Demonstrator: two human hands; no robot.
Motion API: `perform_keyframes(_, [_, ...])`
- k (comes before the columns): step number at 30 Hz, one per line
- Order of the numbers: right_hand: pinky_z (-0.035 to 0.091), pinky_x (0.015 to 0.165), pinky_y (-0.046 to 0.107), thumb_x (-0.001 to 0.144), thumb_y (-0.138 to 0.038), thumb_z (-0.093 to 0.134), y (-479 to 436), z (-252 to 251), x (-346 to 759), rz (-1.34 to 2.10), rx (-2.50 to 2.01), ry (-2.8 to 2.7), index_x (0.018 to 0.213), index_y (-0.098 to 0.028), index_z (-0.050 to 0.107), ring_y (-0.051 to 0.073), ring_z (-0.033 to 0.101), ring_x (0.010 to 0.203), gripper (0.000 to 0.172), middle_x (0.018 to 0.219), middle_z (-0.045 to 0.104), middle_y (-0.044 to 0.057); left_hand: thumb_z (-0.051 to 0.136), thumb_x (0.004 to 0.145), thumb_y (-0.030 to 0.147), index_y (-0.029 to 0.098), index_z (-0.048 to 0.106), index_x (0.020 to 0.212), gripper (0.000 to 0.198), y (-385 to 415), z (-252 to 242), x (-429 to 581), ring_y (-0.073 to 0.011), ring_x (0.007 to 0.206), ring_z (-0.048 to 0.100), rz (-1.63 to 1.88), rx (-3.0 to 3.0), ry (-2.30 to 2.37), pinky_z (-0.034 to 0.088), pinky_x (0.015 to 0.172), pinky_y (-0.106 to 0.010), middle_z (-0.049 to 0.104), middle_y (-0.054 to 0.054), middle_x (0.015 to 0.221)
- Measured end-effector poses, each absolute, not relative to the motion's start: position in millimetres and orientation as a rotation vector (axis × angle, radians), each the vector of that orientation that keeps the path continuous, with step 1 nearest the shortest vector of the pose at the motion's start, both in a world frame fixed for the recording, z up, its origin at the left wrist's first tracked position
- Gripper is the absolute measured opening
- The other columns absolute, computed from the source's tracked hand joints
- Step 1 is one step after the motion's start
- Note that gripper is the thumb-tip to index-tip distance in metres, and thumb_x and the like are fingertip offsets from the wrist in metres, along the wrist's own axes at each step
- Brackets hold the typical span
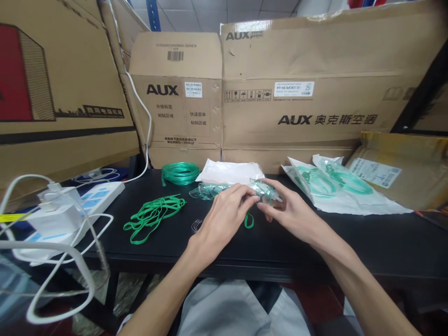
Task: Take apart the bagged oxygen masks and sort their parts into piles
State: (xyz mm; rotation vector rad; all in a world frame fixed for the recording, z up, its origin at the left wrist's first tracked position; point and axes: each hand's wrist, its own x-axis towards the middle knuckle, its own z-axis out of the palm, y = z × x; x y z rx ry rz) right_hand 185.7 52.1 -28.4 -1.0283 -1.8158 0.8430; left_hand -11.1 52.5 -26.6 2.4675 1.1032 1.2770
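A clear green oxygen mask (264,190) is between my two hands above the black table. My right hand (292,205) is closed around its right side, with thumb and fingers curled on it. The fingers of my left hand (231,205) pinch together at the mask's near edge. Just below those fingertips shows a small loop of green elastic strap (248,221); my fingers hide exactly how it meets the mask. More clear green masks (208,190) lie nested in a row behind my left hand, partly covered by it.
A bundle of green elastic strap (154,215) lies left, near thin metal strips (197,226). Behind are coiled green tubing (180,173) and a white packet (229,171). Bagged masks (329,182) lie right. A power strip (101,198) with cables occupies the left; cardboard boxes (290,93) wall the back.
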Motion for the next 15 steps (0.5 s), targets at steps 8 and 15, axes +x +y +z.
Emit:
perform_keyframes(8, [0.052,0.061,0.032,0.084,-0.031,0.068,72,-38,199,0.381,-1.2,-1.73,0.141,-0.024,0.055,0.019,0.062,0.064,0.059,0.078,0.064,-0.001,0.055,0.104,0.03,0.02,0.067,0.098,0.017,49,-22,-9,-0.0162,0.086,0.065,1.218,2.403,1.083,0.045,0.081,-0.028,0.071,-0.001,0.099])
perform_keyframes(15, [0.054,0.063,0.032,0.085,-0.032,0.069,62,-32,196,0.478,-1.126,-1.758,0.136,-0.025,0.057,0.018,0.063,0.066,0.054,0.091,0.068,0.002,0.065,0.098,0.045,0.023,0.069,0.115,0.029,48,-25,-10,-0.0189,0.089,0.064,1.228,2.321,1.266,0.046,0.087,-0.031,0.071,-0.001,0.102])
